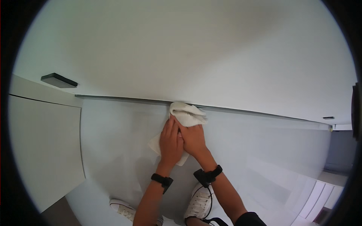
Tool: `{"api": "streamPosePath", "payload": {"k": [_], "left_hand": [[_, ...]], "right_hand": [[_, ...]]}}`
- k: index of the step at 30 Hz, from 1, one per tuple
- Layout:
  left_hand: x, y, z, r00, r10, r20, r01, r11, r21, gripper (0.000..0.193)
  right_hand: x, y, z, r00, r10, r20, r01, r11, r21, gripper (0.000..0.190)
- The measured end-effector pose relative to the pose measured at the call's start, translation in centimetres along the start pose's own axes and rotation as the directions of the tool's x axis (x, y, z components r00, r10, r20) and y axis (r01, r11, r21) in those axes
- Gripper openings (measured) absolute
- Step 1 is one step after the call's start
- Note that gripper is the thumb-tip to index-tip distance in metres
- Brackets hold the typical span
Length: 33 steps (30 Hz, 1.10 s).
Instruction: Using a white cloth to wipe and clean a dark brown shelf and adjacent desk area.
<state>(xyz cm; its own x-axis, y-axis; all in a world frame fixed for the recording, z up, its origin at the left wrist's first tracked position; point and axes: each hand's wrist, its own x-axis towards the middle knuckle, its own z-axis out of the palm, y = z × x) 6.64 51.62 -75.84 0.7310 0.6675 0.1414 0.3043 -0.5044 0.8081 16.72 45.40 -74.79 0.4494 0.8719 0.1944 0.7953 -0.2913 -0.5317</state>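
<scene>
A folded white cloth (187, 114) is bunched against the dark strip (127, 99) where the white wall meets the glossy pale floor. Both my hands are on it, side by side with fingers overlapping. My left hand (171, 138) lies with its fingers stretched along the cloth, and a loose corner of the fabric shows beyond its outer side. My right hand (194, 139) grips the cloth from the right; its fingertips are partly hidden. Each wrist wears a black band, and a thin black cable (210, 200) hangs from the right one.
My white lace-up shoes (199, 202) stand on the floor (113, 141) below my hands. A pale cabinet panel (46, 144) borders the left side. A dark rectangular fixture (59, 80) sticks out from the wall (183, 56); a smaller one (328, 117) sits far right.
</scene>
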Motion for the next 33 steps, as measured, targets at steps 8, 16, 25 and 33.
{"api": "streamPosePath", "payload": {"k": [8,16,25,33], "left_hand": [[-0.2,-0.3,0.3,0.999,0.035,-0.015,-0.034,0.998,0.048,0.049],[0.4,0.1,-0.1,0.996,0.064,-0.055,-0.056,0.988,0.145,0.051],[0.6,0.4,-0.3,0.998,0.015,-0.056,-0.011,0.997,0.080,0.049],[0.7,0.1,0.0,0.995,0.054,-0.083,-0.046,0.994,0.098,0.052]], "right_hand": [[-1.2,0.8,1.8,0.997,0.055,0.060,-0.056,0.998,0.025,0.053],[-0.1,0.5,1.3,1.000,-0.018,-0.005,0.018,1.000,-0.011,0.047],[0.4,0.1,0.9,0.999,0.010,0.037,-0.008,0.998,-0.060,0.053],[0.4,0.3,0.9,0.997,0.039,0.059,-0.038,0.999,-0.024,0.058]]}}
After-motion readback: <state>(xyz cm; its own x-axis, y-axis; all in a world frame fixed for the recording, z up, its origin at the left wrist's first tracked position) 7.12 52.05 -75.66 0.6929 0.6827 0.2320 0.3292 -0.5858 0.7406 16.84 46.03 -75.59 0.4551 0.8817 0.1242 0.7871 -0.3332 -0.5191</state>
